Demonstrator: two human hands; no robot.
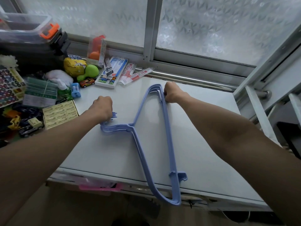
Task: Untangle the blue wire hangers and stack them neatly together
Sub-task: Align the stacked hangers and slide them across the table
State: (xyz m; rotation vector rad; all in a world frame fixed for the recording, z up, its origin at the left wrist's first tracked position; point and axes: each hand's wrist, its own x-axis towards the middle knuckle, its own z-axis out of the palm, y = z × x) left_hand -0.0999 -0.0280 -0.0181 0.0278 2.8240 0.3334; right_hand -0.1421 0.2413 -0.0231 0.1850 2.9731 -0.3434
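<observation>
Several blue hangers (169, 137) lie aligned in one bundle on the white table (211, 152). Their hooks point left and one corner hangs over the table's near edge. My left hand (102, 110) is closed around the hooks at the left end of the bundle. At the far corner of the bundle, near the window rail, my right hand (172, 92) grips the hangers' shoulder. Both forearms reach in from the bottom of the view.
Clutter fills the table's left side: toy cars (87, 82), a yellow plush toy (74, 66), a green toy (88, 72), stationery packs (114, 70), a blue sharpener (75, 90), card boxes (60, 114). A frosted window (211, 26) stands behind. A metal frame (260, 101) borders the right.
</observation>
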